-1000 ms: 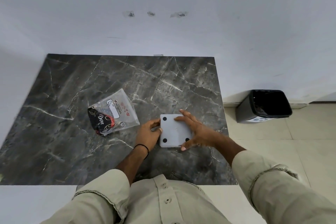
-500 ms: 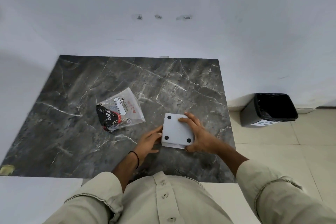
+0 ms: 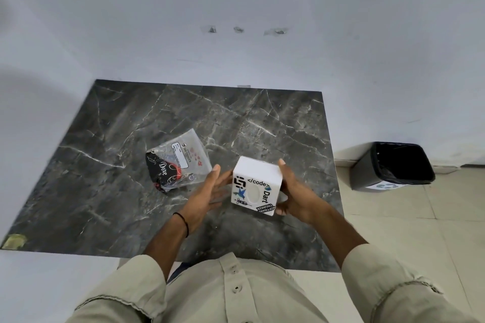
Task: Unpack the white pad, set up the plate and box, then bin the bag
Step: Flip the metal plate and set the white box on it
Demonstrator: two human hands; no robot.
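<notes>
White box [image 3: 256, 186]: I grip it in right hand [image 3: 296, 195]; left hand [image 3: 210, 191] spread, alongside.
Bag [image 3: 178, 160]: ten o'clock.
Bin [image 3: 393, 165]: three o'clock.

Quick count: one white sticker-covered box [image 3: 256, 186] mid-frame, one clear plastic bag [image 3: 181, 158] just left of it, one black bin [image 3: 393, 165] at the right edge, one dark marble worktop [image 3: 118, 191]. Two hands, left [image 3: 207, 196] and right [image 3: 296, 196]. One black wristband [image 3: 183, 223].
</notes>
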